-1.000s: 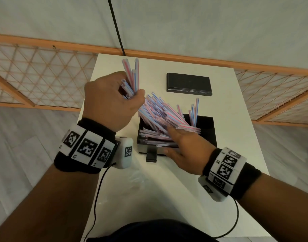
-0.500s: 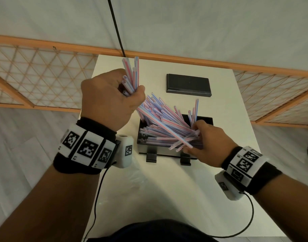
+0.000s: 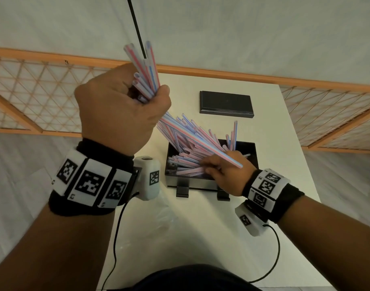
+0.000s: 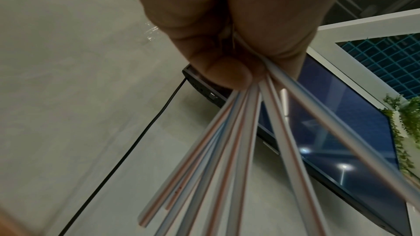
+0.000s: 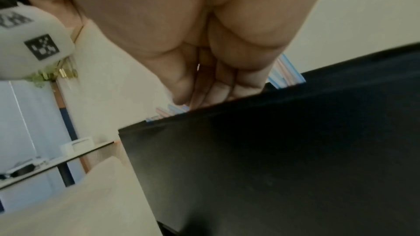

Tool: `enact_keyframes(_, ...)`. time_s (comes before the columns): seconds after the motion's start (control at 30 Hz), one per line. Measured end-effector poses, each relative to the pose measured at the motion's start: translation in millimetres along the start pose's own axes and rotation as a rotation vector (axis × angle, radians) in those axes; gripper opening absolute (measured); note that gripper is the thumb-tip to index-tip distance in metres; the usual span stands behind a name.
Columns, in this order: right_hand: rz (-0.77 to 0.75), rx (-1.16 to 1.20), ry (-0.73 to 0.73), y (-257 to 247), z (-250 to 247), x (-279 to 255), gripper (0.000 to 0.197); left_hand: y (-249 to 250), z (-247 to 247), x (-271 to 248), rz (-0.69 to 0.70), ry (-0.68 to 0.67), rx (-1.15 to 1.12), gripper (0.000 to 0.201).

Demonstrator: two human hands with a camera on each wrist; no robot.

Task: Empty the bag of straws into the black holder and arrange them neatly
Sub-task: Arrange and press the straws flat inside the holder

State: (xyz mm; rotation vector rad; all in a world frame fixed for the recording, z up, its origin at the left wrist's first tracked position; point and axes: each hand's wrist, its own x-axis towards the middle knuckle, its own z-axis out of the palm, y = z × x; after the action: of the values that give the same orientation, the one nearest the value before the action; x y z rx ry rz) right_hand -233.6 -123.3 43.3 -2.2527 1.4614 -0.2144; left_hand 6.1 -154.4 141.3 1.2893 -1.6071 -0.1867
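My left hand [image 3: 136, 106] is raised above the table's left side and grips a bundle of pink-and-blue striped straws [image 3: 146, 74]. The straws slant down to the right, and their lower ends hang over the black holder [image 3: 252, 150]. In the left wrist view the fingers [image 4: 227, 71] are curled round the straws [image 4: 238, 150]. My right hand [image 3: 228, 171] reaches into the holder and its fingers pinch straws of the loose heap [image 3: 184, 162] lying there. In the right wrist view the fingers [image 5: 213, 89] dip behind the holder's front wall [image 5: 272, 150], tips hidden.
The holder's black lid [image 3: 226, 101] lies flat at the back of the white table [image 3: 274, 164]. A clear, crumpled plastic bag [image 3: 159, 217] lies on the table in front of the holder. A wooden lattice rail [image 3: 33, 91] runs behind and beside the table.
My left hand has lifted its bundle higher. My right hand went from pressing flat on the heap to its right end, then back left into the holder among the straws.
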Motion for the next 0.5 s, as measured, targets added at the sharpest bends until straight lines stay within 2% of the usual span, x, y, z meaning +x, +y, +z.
enact_keyframes(0.13, 0.124, -0.034, -0.031, 8.4, -20.2, -18.0, 0.01, -0.7, -0.9, 3.9, -0.139, -0.049, -0.107, 0.028)
enact_keyframes(0.23, 0.293, -0.102, 0.07, 21.8, -34.2, -23.9, 0.023, 5.5, -0.6, 3.7, -0.112, -0.046, -0.109, 0.028)
enact_keyframes(0.3, 0.357, -0.066, 0.131, 26.4, -33.3, -19.4, 0.04, 7.6, 5.9, 4.8, -0.16, -0.077, -0.166, 0.025)
enact_keyframes(0.37, 0.359, -0.021, 0.13, 28.2, -25.1, -9.8, 0.038, 10.2, 15.6, 5.9, -0.245, -0.125, -0.224, 0.025)
enact_keyframes(0.43, 0.302, -0.03, 0.099, 26.6, -17.8, 0.1, 0.016, 15.2, 22.6, 5.5, -0.237, -0.153, -0.217, 0.012)
enact_keyframes(0.5, 0.276, -0.072, 0.05, 23.0, -16.0, 4.9, 0.021, 18.1, 23.8, 5.9, -0.223, -0.174, -0.223, 0.01)
